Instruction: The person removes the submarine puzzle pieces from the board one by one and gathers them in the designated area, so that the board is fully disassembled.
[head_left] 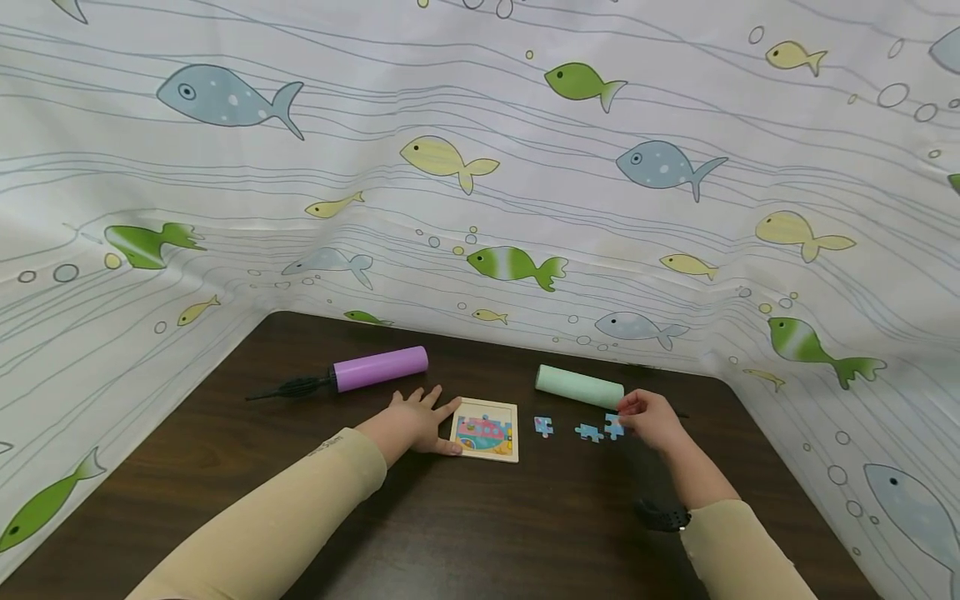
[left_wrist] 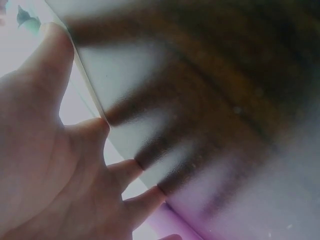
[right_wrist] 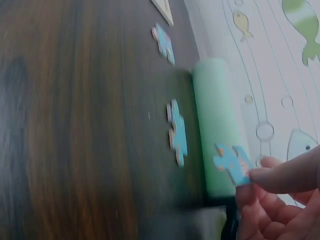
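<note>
Head: dark tabletop (head_left: 517, 533) is stretching between the sleeves (head_left: 277, 517); the left hand (head_left: 418, 421) is touching the puzzle board (head_left: 515, 433) at its left edge, grasping nothing. Left wrist: its fingers (left_wrist: 145, 205) are lying splayed. Right wrist: the right hand (right_wrist: 282, 207) is pinching a puzzle piece (right_wrist: 232, 162) near the green cylinder (right_wrist: 215, 110)

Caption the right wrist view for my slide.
Right hand pinches a puzzle piece; two more lie on the dark table.

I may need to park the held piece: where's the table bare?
Widest bare patch: the table nearside of the puzzle, between the forearms. A smaller one lies between the purple tube and green tube, beyond the puzzle. Crowded: right of the puzzle, with two loose pieces, the held piece and right hand.
</note>
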